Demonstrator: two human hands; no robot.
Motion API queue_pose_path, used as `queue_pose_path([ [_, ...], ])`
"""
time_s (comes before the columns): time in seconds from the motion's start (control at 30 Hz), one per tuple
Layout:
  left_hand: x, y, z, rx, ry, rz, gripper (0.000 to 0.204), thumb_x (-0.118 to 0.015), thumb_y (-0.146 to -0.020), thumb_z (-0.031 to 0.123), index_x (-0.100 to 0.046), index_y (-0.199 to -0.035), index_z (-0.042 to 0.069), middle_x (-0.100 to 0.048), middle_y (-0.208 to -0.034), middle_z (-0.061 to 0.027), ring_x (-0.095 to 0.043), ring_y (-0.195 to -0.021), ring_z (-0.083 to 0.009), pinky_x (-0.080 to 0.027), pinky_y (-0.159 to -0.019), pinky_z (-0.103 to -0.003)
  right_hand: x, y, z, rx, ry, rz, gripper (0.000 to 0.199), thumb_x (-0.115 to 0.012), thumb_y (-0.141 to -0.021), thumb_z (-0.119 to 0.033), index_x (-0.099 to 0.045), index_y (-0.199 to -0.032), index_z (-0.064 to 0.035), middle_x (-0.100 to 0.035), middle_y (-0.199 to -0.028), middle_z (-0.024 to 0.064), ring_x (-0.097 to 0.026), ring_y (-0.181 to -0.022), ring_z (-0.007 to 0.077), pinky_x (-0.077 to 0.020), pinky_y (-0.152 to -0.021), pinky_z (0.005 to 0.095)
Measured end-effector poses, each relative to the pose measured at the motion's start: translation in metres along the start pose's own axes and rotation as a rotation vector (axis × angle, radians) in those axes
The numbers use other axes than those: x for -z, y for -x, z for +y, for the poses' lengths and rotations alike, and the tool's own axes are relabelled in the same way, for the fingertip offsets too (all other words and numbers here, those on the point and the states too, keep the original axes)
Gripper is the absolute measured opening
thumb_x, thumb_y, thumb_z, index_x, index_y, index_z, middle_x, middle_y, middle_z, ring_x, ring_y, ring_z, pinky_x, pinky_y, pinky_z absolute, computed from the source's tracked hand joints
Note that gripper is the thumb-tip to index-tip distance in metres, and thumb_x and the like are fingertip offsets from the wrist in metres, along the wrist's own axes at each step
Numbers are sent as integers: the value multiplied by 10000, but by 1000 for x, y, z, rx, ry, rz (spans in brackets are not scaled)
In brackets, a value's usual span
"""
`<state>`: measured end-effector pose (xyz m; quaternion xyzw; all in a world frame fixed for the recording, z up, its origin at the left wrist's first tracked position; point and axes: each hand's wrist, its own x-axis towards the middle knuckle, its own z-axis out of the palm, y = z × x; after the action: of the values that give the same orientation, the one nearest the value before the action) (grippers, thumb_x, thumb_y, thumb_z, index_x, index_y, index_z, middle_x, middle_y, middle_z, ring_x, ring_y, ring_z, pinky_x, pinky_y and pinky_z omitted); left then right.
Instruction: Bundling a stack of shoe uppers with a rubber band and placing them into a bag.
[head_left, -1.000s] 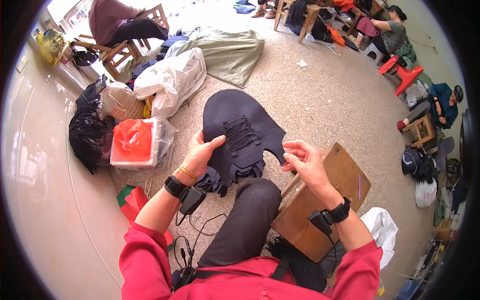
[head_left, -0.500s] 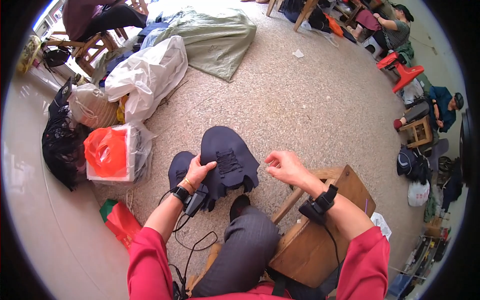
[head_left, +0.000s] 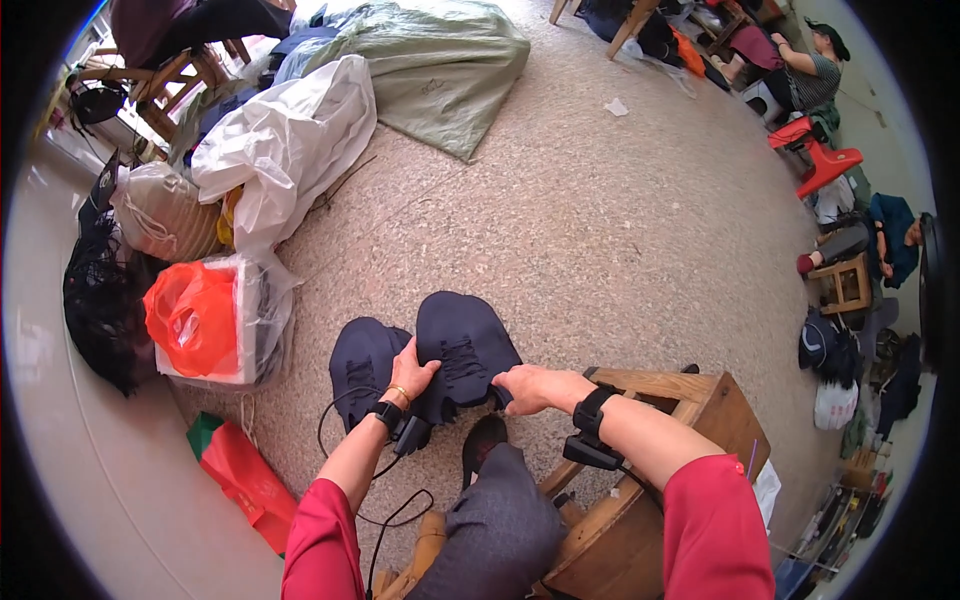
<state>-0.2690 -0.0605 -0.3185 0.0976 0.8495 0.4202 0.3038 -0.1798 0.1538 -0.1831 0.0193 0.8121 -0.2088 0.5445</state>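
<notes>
A dark navy fabric piece with black lacing, like a flat shoe upper [head_left: 468, 328], hangs in front of me over the floor. My left hand [head_left: 415, 373] is closed on its left edge, thumb on top. At its lower right edge, my right hand [head_left: 535, 388] has its fingers pinched together on the fabric. A similar laced upper [head_left: 358, 350] lies to the left, partly behind my left hand; whether the two are joined I cannot tell. Short dark tabs dangle from the lower edge of the held one. Each wrist wears a black strap with a small cabled box.
A wooden stool [head_left: 640, 520] stands beside my right leg, and black cables [head_left: 408, 510] loop by my left arm. To the left are a red bag [head_left: 245, 470], a white box [head_left: 247, 310] and a white sack [head_left: 300, 130]. People sit along the far right wall.
My right hand has come left and down onto the upper's lower right edge, its fingers closing there. The held upper has shifted slightly down and right with my left hand.
</notes>
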Motion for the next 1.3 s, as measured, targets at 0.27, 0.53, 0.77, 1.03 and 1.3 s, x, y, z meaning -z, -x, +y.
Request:
queue_pose_path([
  [0.27, -11, 0, 19, -76, -403, -39, 635, -817, -737, 157, -524, -1255, -65, -438, -1410, -300, -416, -1326, -451, -418, -1066, -454, -8, -13, 23, 41, -54, 106, 701, -732, -850, -227, -430, -1463, -72, -446, -1465, 215, -472, -1332, 375, -417, -1105, 414],
  [0.53, -29, -4, -31, -102, -334, -34, 707, -804, -739, 148, -459, -1319, -64, -304, -1467, -355, -349, -1342, -508, -362, -1121, -488, -28, -28, 23, 28, -72, 43, 918, -766, -829, -288, -239, -1563, -123, -177, -1604, 238, -340, -1423, 410, -353, -1156, 434],
  [0.77, -29, -14, -15, 118, -103, 4, 839, -836, -660, 138, -336, -1313, -23, -490, -1324, -344, -501, -1230, -473, -430, -1064, -456, -40, -37, 26, -36, -41, -11, 977, -770, -827, -311, -175, -1583, -141, -104, -1632, 215, -316, -1439, 407, -337, -1166, 451],
  [1.03, -23, -19, -20, 415, -2, 18, 1289, -931, -597, 247, -69, -1479, -124, -561, -1293, -325, -604, -1183, -396, -489, -1021, -406, -48, -48, 27, -40, -66, -17, 971, -773, -817, -294, -191, -1586, -176, -66, -1656, 163, -292, -1463, 367, -359, -1156, 467],
  [1.3, -26, -32, -20, 529, 256, -179, 1107, -945, -565, 188, -288, -1403, -119, -564, -1287, -252, -611, -1158, -324, -543, -937, -385, -48, -55, 31, -102, -41, 10, 941, -774, -781, -282, -257, -1560, -175, -108, -1658, 85, -362, -1428, 351, -402, -1128, 497],
])
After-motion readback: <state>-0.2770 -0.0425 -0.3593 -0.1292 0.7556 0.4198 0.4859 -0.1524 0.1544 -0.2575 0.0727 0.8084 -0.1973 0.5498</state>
